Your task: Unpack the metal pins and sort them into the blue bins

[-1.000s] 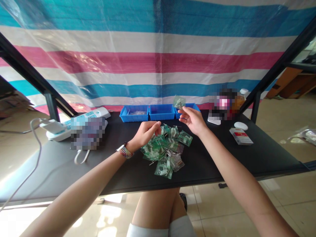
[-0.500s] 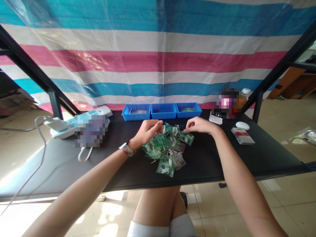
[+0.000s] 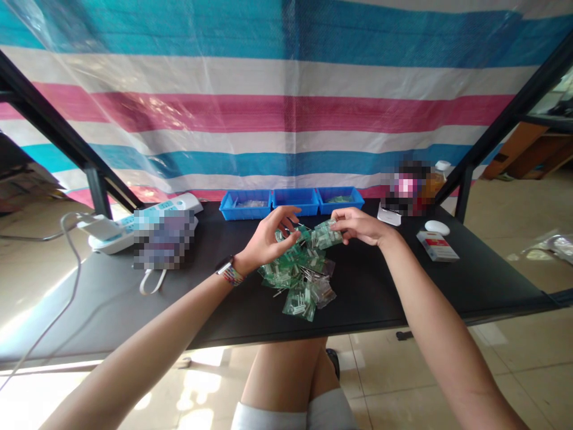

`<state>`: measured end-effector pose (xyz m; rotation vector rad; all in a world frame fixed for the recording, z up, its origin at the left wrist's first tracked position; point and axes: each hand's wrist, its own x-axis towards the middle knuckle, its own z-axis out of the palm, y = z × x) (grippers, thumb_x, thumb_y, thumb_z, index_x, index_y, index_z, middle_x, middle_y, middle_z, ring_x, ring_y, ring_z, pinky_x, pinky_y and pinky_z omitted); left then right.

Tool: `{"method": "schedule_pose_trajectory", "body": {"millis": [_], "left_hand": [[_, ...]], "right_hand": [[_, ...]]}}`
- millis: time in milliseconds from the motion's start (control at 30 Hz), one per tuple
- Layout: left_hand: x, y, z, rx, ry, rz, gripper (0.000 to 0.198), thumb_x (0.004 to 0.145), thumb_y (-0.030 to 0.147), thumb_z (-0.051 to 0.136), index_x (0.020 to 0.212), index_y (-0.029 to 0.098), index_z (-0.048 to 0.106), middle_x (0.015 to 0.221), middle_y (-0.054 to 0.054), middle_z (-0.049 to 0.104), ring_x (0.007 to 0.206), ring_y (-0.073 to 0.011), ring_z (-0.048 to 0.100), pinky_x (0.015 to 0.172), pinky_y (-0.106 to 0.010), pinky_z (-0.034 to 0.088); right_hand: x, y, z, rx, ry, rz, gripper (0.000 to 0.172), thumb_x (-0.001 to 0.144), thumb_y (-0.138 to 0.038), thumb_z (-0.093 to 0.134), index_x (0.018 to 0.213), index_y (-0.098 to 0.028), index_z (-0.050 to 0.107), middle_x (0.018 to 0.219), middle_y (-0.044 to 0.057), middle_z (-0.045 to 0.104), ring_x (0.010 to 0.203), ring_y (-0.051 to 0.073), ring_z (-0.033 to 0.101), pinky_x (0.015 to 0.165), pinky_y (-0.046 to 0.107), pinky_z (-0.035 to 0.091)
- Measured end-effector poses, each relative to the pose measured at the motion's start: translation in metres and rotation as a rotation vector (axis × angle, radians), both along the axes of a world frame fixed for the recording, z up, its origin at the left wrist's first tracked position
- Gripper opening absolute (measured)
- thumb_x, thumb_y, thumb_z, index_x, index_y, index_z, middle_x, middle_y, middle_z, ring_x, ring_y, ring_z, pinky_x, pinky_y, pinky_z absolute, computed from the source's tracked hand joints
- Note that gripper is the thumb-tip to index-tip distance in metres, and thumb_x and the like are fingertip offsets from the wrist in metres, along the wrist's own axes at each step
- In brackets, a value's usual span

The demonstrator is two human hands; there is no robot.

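Observation:
A heap of small green plastic packets with pale, rod-like pieces inside lies on the black table. Over the heap's upper left side is my left hand, its fingers spread and nothing held. My right hand pinches one green packet at the heap's upper right. Thin dark and silvery pins show among the packets, beside a clear packet. What exactly the packets contain is too small to tell.
Behind the heap stand three joined blue bins: the left bin holds clear packets, the right bin green ones. A power strip with cables lies left. A small red-and-white box and a white oval object lie right.
My left hand has opened its fingers over the heap. My right hand has moved slightly left and now holds up a green packet from the heap's right edge.

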<state>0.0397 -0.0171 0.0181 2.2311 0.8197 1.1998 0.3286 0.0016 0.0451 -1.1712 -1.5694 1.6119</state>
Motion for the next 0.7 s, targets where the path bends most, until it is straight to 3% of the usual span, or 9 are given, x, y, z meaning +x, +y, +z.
{"method": "schedule_pose_trajectory", "body": {"millis": [67,133,200,267,367,533,600,700], "left_hand": [[0.002,-0.002,0.002,0.137,0.071,-0.014,0.057,0.094,0.030,0.071,0.148,0.022,0.057,0.134,-0.014,0.066,0.112,-0.0254,0.069,0.087,-0.035,0.061],[0.003,-0.003,0.003,0.247,0.155,-0.022,0.051,0.093,0.024,0.070,0.143,0.025,0.062,0.143,-0.014,0.062,0.127,-0.0292,0.063,0.103,-0.043,0.058],[0.003,-0.003,0.003,0.314,0.181,-0.007,0.033,0.096,0.023,0.069,0.128,0.025,0.071,0.137,-0.012,0.066,0.127,-0.0290,0.064,0.110,-0.047,0.053],[0.003,-0.001,0.002,0.325,0.145,0.020,0.016,0.100,0.027,0.068,0.114,0.024,0.075,0.119,-0.010,0.073,0.112,-0.0255,0.068,0.104,-0.043,0.053],[0.002,0.001,0.001,0.211,0.033,0.083,0.016,0.103,0.034,0.068,0.101,0.021,0.076,0.094,-0.005,0.075,0.089,-0.0205,0.068,0.086,-0.035,0.053],[0.004,0.004,-0.002,-0.120,-0.133,0.143,0.035,0.098,0.050,0.073,0.086,0.017,0.073,0.079,-0.003,0.071,0.073,-0.0164,0.062,0.067,-0.028,0.047],[0.005,0.004,-0.003,-0.213,-0.181,0.109,0.036,0.096,0.052,0.076,0.091,0.017,0.074,0.075,-0.001,0.067,0.067,-0.0143,0.058,0.061,-0.026,0.044],[0.006,0.004,-0.005,-0.284,-0.221,0.045,0.040,0.094,0.050,0.078,0.118,0.018,0.071,0.072,0.002,0.061,0.063,-0.0131,0.056,0.058,-0.025,0.042]], "right_hand": [[-0.016,-0.003,-0.004,-0.003,0.150,-0.018,0.044,0.064,-0.041,0.097,0.078,-0.019,0.062,0.071,-0.002,0.063,0.063,0.013,0.061,0.050,0.023,0.053],[-0.032,-0.006,-0.011,-0.018,0.271,-0.026,0.046,0.065,-0.042,0.098,0.078,-0.019,0.061,0.071,-0.002,0.063,0.062,0.012,0.061,0.052,0.023,0.056],[-0.044,-0.008,-0.017,-0.055,0.346,-0.030,0.047,0.066,-0.042,0.099,0.078,-0.019,0.059,0.072,-0.002,0.064,0.063,0.012,0.063,0.056,0.023,0.058],[-0.052,-0.010,-0.021,-0.091,0.378,-0.024,0.047,0.067,-0.043,0.099,0.080,-0.019,0.060,0.076,-0.001,0.067,0.066,0.013,0.066,0.059,0.025,0.061],[-0.055,-0.011,-0.023,-0.064,0.392,-0.063,0.045,0.073,-0.051,0.093,0.087,-0.019,0.064,0.084,0.001,0.070,0.069,0.016,0.070,0.061,0.030,0.064],[-0.056,-0.012,-0.022,0.043,0.414,-0.142,0.042,0.079,-0.051,0.086,0.102,-0.020,0.070,0.093,0.002,0.072,0.072,0.016,0.071,0.061,0.029,0.061],[-0.059,-0.015,-0.023,0.049,0.355,-0.105,0.041,0.078,-0.048,0.087,0.103,-0.021,0.071,0.090,0.001,0.071,0.068,0.015,0.068,0.056,0.026,0.055],[-0.065,-0.020,-0.025,0.054,0.278,-0.079,0.039,0.076,-0.043,0.089,0.101,-0.021,0.070,0.082,-0.002,0.068,0.058,0.012,0.061,0.052,0.025,0.047]]}}
